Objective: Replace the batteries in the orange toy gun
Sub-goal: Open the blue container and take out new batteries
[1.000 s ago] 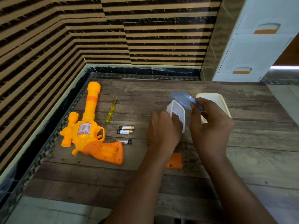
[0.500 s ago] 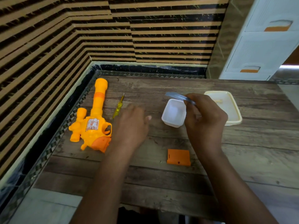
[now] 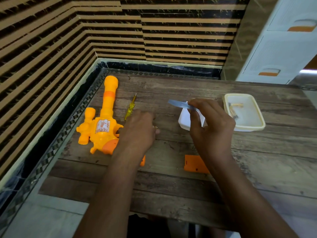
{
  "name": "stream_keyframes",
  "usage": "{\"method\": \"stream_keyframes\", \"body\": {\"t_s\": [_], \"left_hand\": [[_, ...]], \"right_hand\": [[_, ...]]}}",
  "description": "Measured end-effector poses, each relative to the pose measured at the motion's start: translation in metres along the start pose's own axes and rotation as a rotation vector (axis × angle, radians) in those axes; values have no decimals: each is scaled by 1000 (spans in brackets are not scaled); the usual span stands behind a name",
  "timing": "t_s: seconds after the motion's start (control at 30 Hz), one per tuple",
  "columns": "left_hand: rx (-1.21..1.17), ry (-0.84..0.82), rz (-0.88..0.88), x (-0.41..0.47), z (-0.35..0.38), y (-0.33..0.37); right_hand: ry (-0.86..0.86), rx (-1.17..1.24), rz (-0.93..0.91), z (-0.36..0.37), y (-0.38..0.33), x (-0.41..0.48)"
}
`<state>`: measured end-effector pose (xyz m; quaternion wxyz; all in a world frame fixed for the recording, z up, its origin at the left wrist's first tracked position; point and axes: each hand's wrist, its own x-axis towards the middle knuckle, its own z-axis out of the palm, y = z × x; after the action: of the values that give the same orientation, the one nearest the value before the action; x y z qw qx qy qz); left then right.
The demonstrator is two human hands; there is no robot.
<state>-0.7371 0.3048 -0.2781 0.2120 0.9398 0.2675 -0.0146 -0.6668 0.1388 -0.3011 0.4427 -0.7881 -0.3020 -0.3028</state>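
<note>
The orange toy gun (image 3: 101, 127) lies on the wooden table (image 3: 267, 162) at the left, barrel pointing away, its grip hidden under my left wrist. My left hand (image 3: 137, 133) is palm down just right of the gun, fingers curled, and the metal tip of a battery (image 3: 155, 127) shows at its fingertips. The other batteries are hidden beneath it. My right hand (image 3: 211, 124) pinches a flat blue lid (image 3: 178, 103) above a small white container (image 3: 184, 120). The orange battery cover (image 3: 193, 164) lies loose near my right forearm.
A yellow screwdriver (image 3: 131, 107) lies beside the gun's barrel. A cream tray (image 3: 260, 124) with small items inside stands at the right. Striped walls close the left and far sides, and a white drawer unit (image 3: 283, 48) stands at the back right.
My left hand left the small white container, went left over the batteries and curled its fingers there. The container now stands on the table. My right hand still holds the lid.
</note>
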Motion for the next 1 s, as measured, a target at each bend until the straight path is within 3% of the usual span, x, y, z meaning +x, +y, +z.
{"method": "stream_keyframes", "body": {"t_s": [0.2, 0.4, 0.57, 0.7, 0.87, 1.0], "left_hand": [[106, -120, 56, -4, -6, -2], [108, 44, 99, 1, 8, -4], [157, -7, 90, -1, 14, 6], [215, -141, 93, -2, 16, 15], [194, -214, 126, -2, 17, 18], [229, -219, 170, -2, 19, 15]], "right_hand": [[-12, 2, 23, -1, 1, 1], [-31, 18, -7, 2, -2, -1], [-58, 17, 13, 9, -6, 16], [-258, -108, -38, 35, 2, 40], [-709, -412, -107, 56, 3, 73], [-960, -464, -160, 64, 7, 90]]}}
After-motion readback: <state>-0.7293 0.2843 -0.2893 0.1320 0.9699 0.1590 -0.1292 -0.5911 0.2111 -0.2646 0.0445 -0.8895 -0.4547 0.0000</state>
